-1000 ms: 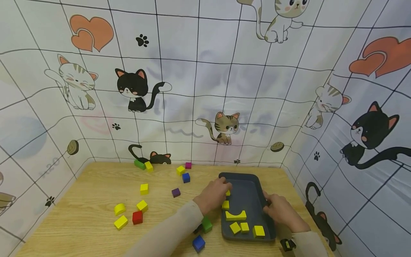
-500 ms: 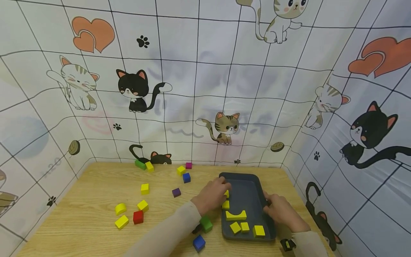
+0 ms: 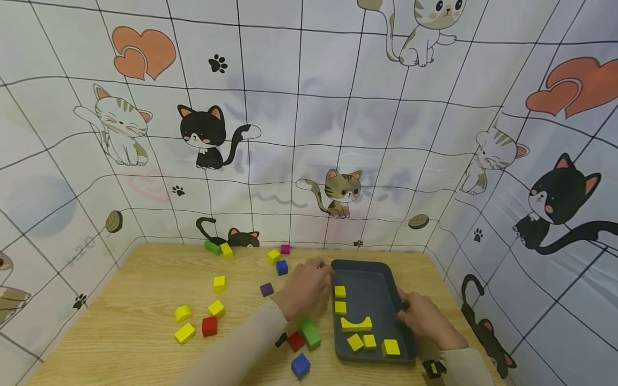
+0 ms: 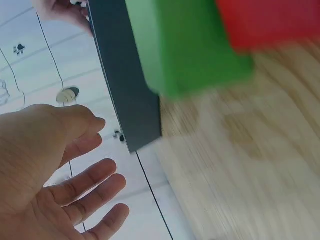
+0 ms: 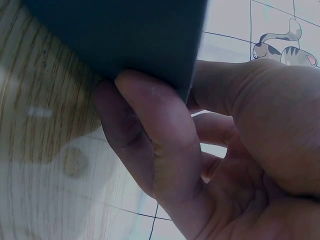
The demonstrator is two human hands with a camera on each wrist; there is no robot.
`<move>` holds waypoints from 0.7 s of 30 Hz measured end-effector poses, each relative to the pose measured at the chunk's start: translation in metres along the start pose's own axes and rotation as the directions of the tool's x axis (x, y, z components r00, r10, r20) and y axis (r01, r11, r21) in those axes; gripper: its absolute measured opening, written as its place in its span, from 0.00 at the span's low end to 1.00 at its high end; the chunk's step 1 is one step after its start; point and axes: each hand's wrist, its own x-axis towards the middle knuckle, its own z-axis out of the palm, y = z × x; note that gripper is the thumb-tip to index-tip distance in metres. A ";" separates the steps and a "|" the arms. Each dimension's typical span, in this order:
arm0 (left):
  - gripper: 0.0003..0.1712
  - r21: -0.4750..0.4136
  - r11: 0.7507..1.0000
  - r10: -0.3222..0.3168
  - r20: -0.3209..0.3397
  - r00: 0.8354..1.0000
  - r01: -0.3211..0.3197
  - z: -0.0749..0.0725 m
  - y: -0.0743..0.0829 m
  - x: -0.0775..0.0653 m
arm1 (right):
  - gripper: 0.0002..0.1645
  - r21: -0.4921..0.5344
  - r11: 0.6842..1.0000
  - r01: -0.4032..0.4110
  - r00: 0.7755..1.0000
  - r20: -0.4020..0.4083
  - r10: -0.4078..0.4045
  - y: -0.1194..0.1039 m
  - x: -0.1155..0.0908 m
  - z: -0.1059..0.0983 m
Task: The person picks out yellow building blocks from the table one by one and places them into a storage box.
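Note:
A dark grey tray (image 3: 369, 289) lies on the table with several yellow blocks in it, among them a yellow arch block (image 3: 356, 325) and a yellow cube (image 3: 390, 348). My right hand (image 3: 425, 317) grips the tray's right edge; in the right wrist view its fingers (image 5: 165, 115) lie against the tray's underside. Just left of the tray, my left hand (image 3: 304, 287) is in the air with nothing in it. Its fingers (image 4: 95, 187) are spread and loose in the left wrist view. Close by are a green block (image 3: 309, 333) and a red block (image 3: 296, 341).
Loose on the table are a blue cube (image 3: 300, 365), a purple cube (image 3: 266, 289), another red cube (image 3: 210, 326) and several yellow blocks, such as a half-round one (image 3: 183, 313). A green block (image 3: 212, 247) lies at the back edge, by the cat-print curtain (image 3: 270, 161).
My left hand has moved left off the tray, letting go of a yellow block, which now shows at the tray's left side. The right hand keeps its grip on the tray.

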 end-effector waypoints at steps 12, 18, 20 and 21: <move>0.25 -0.006 0.985 -0.170 -0.118 0.978 0.171 -0.010 -0.066 -0.030 | 0.43 -0.007 1.000 -0.006 1.000 0.009 0.006 0.000 0.000 0.000; 0.32 -0.002 0.952 -0.304 -0.103 0.947 0.306 -0.017 -0.100 -0.048 | 0.43 0.006 1.000 -0.006 1.000 0.024 0.006 0.000 0.000 0.001; 0.33 -0.002 0.941 -0.338 -0.102 0.936 0.339 -0.021 -0.110 -0.054 | 0.43 0.008 1.000 -0.008 1.000 0.024 0.008 -0.001 0.001 0.001; 0.32 -0.007 0.935 -0.354 -0.105 0.929 0.355 -0.022 -0.115 -0.057 | 0.43 0.008 1.000 -0.010 1.000 0.022 0.009 -0.001 0.000 0.001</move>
